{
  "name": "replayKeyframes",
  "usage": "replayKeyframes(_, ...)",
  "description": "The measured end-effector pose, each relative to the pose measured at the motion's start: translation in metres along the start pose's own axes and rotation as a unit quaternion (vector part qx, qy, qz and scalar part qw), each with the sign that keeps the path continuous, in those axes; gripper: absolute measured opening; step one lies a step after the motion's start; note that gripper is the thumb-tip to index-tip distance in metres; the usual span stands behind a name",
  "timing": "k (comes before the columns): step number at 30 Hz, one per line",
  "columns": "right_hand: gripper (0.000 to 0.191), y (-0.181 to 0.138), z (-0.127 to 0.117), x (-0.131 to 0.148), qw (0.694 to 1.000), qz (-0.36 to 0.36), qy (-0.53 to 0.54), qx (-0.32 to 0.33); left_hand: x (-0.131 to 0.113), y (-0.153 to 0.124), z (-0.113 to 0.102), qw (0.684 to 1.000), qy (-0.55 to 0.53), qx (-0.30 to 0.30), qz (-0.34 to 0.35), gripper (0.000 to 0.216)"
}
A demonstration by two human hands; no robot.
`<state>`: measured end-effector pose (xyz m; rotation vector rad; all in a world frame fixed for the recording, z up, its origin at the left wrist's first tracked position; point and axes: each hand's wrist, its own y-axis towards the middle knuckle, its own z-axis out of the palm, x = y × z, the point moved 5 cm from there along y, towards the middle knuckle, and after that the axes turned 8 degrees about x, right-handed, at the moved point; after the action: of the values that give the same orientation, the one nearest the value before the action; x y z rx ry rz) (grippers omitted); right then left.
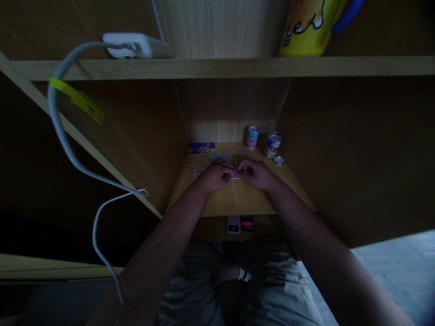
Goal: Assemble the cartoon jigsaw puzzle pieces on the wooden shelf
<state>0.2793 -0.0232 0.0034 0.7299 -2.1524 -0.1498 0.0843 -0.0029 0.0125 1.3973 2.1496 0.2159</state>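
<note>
Pieces [220,156], small and flat, lie scattered across the far left of the table [217,201]. Probably light, stiff card, they'd suit a pinch at opposite edges; bending could crease them. Left hand [219,174] and right hand [256,173] curl narrowly beside a pinkish item [235,171] between them; grip, I cannot tell.

A white adapter [154,48] lies at the front edge of the upper shelf [224,68], left of centre, its grey cable [62,129] looping below with a yellow tag [79,98]. Further right along that edge stands a yellow mug [309,36] with a blue handle [347,17]. Lower down, a grey device [234,225] sits beside a dark, red-striped box [247,223].
</note>
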Motion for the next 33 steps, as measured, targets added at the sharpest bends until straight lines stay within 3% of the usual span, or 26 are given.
replayKeyframes(5,0.013,-0.001,-0.014,-0.002,0.993,0.047,-0.066,-0.089,0.001,0.000,-0.002,1.000,0.009,-0.020,-0.021,0.038)
replayKeyframes(11,0.017,-0.004,-0.025,-0.002,0.980,0.089,-0.096,-0.149,0.001,0.000,0.000,1.000,0.014,-0.009,-0.020,0.041)
replayKeyframes(18,0.021,-0.008,-0.032,-0.011,0.961,0.156,-0.127,-0.189,0.013,-0.005,-0.018,0.986,0.069,-0.097,-0.119,0.049)
replayKeyframes(22,0.024,-0.011,-0.035,-0.015,0.947,0.198,-0.152,-0.200,0.033,-0.021,-0.033,0.950,0.091,-0.201,-0.220,0.040)
replayKeyframes(25,0.025,-0.013,-0.037,-0.019,0.937,0.227,-0.164,-0.209,0.044,-0.034,-0.040,0.926,0.096,-0.266,-0.249,0.027)
replayKeyframes(33,0.022,-0.018,-0.043,-0.026,0.926,0.247,-0.158,-0.238,0.059,-0.041,-0.036,0.925,0.086,-0.274,-0.249,0.018)
